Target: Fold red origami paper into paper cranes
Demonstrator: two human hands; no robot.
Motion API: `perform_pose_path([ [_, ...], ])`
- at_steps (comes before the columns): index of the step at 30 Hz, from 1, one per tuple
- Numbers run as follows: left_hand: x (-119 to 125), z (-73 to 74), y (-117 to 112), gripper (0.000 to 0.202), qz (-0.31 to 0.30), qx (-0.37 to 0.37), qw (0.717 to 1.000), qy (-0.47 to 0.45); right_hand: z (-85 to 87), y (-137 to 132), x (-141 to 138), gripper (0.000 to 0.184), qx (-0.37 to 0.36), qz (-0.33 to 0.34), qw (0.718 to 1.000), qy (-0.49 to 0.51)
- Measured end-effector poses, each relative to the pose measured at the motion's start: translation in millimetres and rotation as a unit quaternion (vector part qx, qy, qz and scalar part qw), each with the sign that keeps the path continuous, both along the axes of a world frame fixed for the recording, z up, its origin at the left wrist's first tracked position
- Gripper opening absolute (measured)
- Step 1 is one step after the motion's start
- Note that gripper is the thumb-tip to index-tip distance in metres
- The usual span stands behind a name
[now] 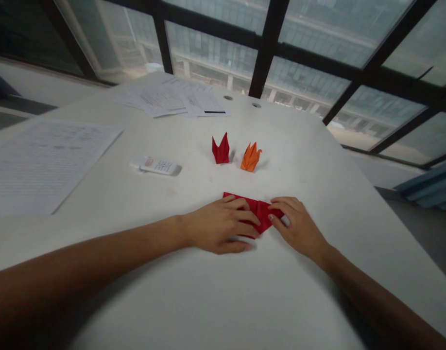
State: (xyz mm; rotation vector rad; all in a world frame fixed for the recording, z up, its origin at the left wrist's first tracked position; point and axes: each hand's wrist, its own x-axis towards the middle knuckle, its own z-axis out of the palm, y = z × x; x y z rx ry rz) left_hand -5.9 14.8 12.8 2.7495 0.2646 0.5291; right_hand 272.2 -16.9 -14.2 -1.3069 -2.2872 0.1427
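A partly folded sheet of red origami paper [264, 216] lies on the white table in front of me. My left hand [226, 226] rests flat across its left part, fingers spread and pointing right, hiding much of it. At the paper's right corner, my right hand [294, 224] pinches the edge between thumb and fingers. Beyond the hands stand two folded paper pieces: a red origami crane [221, 149] and, to its right, an orange origami crane [250, 158].
A white remote-like item [159, 166] lies left of the cranes. Printed sheets [44, 165] cover the table's left side, and more papers [168, 97] lie at the far end. Dark-framed windows [259, 53] rise behind the table [215, 301].
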Motion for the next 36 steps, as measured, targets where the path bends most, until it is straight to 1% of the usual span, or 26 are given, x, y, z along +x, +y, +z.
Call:
perform_pose_path([
  [3, 4.0, 1.5, -3.7, 0.025, 0.032, -0.013, 0.999, 0.021, -1.1, 1.3, 1.0, 0.015, -0.004, -0.002, 1.000, 0.012],
  [6, 11.1, 4.5, -8.9, 0.024, 0.074, -0.029, 0.996, 0.050, -1.6, 2.2, 2.4, 0.017, -0.003, 0.011, 1.000, 0.008],
  [9, 20.5, 6.7, -13.5, 0.023, 0.126, -0.018, 0.989, 0.081, -1.2, 2.5, 3.0, 0.021, -0.010, 0.026, 1.000, 0.005],
  [12, 27.4, 7.8, -15.3, 0.026, 0.140, -0.017, 0.985, 0.104, -0.5, 2.0, 1.4, 0.023, -0.028, 0.030, 0.998, 0.039],
  [15, 28.3, 8.7, -15.2, 0.035, 0.146, -0.033, 0.982, 0.115, -0.1, 1.1, -1.3, 0.021, -0.040, 0.024, 0.993, 0.105],
  [18, 25.3, 11.7, -15.1, 0.058, 0.165, -0.034, 0.978, 0.121, -1.5, 1.9, -0.8, 0.021, -0.026, 0.002, 0.986, 0.162],
  [20, 23.3, 17.0, -15.6, 0.064, 0.165, -0.049, 0.980, 0.104, -3.8, 4.3, 2.4, 0.025, -0.010, -0.032, 0.976, 0.215],
  [22, 22.2, 25.7, -17.3, 0.054, 0.163, -0.091, 0.982, 0.038, -5.9, 7.9, 6.6, 0.033, 0.001, -0.074, 0.959, 0.275],
  [23, 21.8, 30.9, -19.0, 0.045, 0.170, -0.124, 0.978, -0.018, -6.2, 9.8, 8.6, 0.037, -0.003, -0.087, 0.949, 0.302],
  [24, 21.5, 36.2, -21.3, 0.037, 0.181, -0.168, 0.965, -0.087, -5.6, 11.6, 10.1, 0.040, -0.016, -0.092, 0.940, 0.327],
  [25, 20.8, 41.3, -24.3, 0.031, 0.194, -0.222, 0.943, -0.156, -3.9, 13.0, 11.1, 0.042, -0.037, -0.090, 0.932, 0.348],
  [27, 17.9, 48.4, -32.2, 0.029, 0.215, -0.338, 0.877, -0.265, 2.6, 13.4, 11.3, 0.044, -0.095, -0.072, 0.917, 0.381],
  [28, 15.3, 49.8, -36.8, 0.032, 0.220, -0.389, 0.849, -0.283, 7.1, 11.9, 10.7, 0.047, -0.127, -0.059, 0.909, 0.393],
  [29, 11.8, 49.3, -41.4, 0.036, 0.229, -0.419, 0.833, -0.279, 11.9, 9.2, 10.1, 0.052, -0.158, -0.047, 0.900, 0.403],
  [30, 7.7, 47.0, -46.0, 0.040, 0.238, -0.432, 0.836, -0.243, 16.7, 5.1, 9.6, 0.055, -0.187, -0.036, 0.892, 0.410],
  [31, 3.2, 43.2, -50.5, 0.042, 0.250, -0.422, 0.851, -0.189, 20.9, -0.2, 9.5, 0.056, -0.212, -0.028, 0.884, 0.416],
  [33, -5.3, 32.6, -58.7, 0.042, 0.268, -0.350, 0.894, -0.082, 26.6, -14.2, 11.0, 0.050, -0.248, -0.018, 0.870, 0.426],
  [34, -8.7, 26.9, -62.5, 0.037, 0.266, -0.303, 0.914, -0.039, 27.7, -22.3, 12.6, 0.044, -0.259, -0.015, 0.865, 0.430],
  [36, -12.8, 17.2, -69.3, 0.034, 0.253, -0.227, 0.940, 0.036, 26.9, -39.2, 16.8, 0.034, -0.275, -0.007, 0.862, 0.426],
])
